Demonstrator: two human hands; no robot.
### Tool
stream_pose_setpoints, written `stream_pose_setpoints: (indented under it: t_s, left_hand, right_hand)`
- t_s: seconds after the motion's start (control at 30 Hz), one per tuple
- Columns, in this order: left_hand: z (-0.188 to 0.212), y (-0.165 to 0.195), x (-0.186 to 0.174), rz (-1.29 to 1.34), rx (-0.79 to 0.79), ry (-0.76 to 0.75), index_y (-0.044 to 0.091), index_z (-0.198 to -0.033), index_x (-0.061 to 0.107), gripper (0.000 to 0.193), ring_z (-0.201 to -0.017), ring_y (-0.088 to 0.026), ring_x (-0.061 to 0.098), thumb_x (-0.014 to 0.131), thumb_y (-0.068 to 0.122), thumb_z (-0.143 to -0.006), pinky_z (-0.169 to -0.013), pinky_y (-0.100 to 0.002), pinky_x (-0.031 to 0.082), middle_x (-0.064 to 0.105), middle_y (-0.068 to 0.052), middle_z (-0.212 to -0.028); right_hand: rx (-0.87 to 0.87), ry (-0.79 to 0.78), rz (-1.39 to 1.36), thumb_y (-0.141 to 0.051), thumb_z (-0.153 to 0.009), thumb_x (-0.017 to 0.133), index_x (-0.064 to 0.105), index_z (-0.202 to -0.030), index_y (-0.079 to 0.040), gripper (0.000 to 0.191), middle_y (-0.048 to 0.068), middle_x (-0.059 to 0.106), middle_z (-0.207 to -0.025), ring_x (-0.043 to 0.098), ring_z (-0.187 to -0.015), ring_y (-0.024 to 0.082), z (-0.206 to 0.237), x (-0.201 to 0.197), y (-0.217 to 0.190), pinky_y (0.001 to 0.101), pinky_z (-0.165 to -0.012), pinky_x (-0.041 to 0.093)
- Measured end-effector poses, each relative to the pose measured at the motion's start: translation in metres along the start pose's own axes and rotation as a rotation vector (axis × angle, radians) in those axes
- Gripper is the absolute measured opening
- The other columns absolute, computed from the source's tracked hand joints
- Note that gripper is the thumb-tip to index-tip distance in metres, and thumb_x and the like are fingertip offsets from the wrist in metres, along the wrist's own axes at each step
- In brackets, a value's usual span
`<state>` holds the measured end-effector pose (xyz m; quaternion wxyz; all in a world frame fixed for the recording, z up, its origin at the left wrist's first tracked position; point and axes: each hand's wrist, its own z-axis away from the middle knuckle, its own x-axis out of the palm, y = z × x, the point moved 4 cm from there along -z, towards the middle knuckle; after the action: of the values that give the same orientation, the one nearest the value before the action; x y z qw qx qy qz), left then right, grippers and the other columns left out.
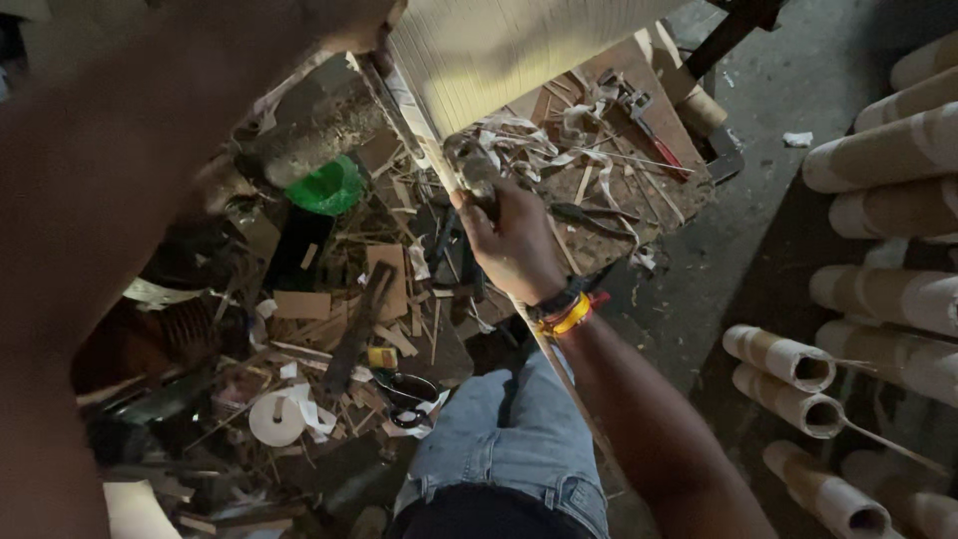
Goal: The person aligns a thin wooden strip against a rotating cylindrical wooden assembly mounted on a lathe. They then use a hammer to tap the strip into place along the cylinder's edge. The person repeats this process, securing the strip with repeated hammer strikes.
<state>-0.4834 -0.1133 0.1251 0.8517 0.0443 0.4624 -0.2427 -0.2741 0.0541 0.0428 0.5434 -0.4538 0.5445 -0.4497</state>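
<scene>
Cluttered workbench, strewn with offcuts.
Right hand clamped on dull metal tool; left hand's grip hidden.

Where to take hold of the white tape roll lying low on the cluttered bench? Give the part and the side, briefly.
Pinch the white tape roll across its outer rim, coming straight down from above. It lies flat with its round face and centre hole up, so the rim is the exposed part. Favour the left rim: loose white tape trails off its right side among wood scraps.
</scene>
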Motion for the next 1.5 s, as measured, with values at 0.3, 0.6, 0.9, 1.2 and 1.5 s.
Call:
stream_pose_setpoints:
  t_s: [0.3, 0.6, 0.9, 1.2, 1.5]
  left_hand:
    - [-0.011, -0.023, -0.013, -0.030, 0.043, 0.022, 0.009, -0.110, 0.078, 0.027, -0.078, -0.027, 0.072, 0.081, 0.027, -0.089, -0.067, -0.045, 0.058, 0.077, -0.014, -0.097]
    - [-0.053, -0.001, -0.014, -0.129, 0.294, 0.132, 0.010, -0.106, 0.079, 0.023, -0.077, -0.025, 0.072, 0.083, 0.022, -0.087, -0.066, -0.044, 0.058, 0.078, -0.013, -0.094]
    - [-0.045, -0.043, -0.057, 0.301, 0.267, 0.143, 0.011, -0.107, 0.078, 0.043, -0.094, -0.029, 0.069, 0.078, 0.051, -0.090, -0.085, -0.049, 0.052, 0.074, -0.012, -0.110]
    - [0.040, -0.087, 0.008, 0.798, 0.033, 0.867, 0.002, -0.098, 0.077, 0.029, -0.076, -0.024, 0.072, 0.078, 0.031, -0.098, -0.064, -0.040, 0.057, 0.076, -0.015, -0.093]
    - [0.043, -0.106, 0.129, 0.850, -0.523, 0.794, 0.002, -0.083, 0.072, 0.054, -0.067, -0.034, 0.069, 0.063, 0.051, -0.104, -0.062, -0.048, 0.054, 0.070, -0.019, -0.079]
  right_hand:
    - [-0.051, 0.034, -0.030, -0.013, -0.100, 0.065, 0.067, -0.111, 0.000, 0.018, -0.003, 0.057, -0.075, 0.046, -0.067, 0.006, -0.016, 0.006, -0.010, 0.0266, -0.057, 0.039]
    - [0.125, 0.024, 0.072, -0.012, -0.097, 0.065, 0.068, -0.100, 0.000, 0.013, 0.004, 0.053, -0.064, 0.044, -0.059, 0.010, -0.022, 0.004, -0.012, 0.0320, -0.052, 0.036]
    - [0.028, 0.037, 0.225, -0.016, -0.095, 0.071, 0.072, -0.099, -0.003, 0.014, 0.008, 0.063, -0.071, 0.054, -0.059, 0.014, -0.018, 0.000, 0.009, 0.0328, -0.054, 0.043]
    - [0.760, 0.085, -0.482, -0.009, -0.099, 0.045, 0.048, -0.148, -0.003, 0.049, -0.004, 0.065, -0.113, 0.063, -0.090, 0.002, -0.050, -0.054, -0.016, 0.0221, -0.071, 0.053]
    - [-0.386, -0.616, 0.579, -0.020, -0.109, 0.047, 0.059, -0.115, 0.001, 0.025, 0.001, 0.056, -0.067, 0.048, -0.049, 0.010, -0.203, -0.044, -0.118, 0.0299, -0.045, 0.038]
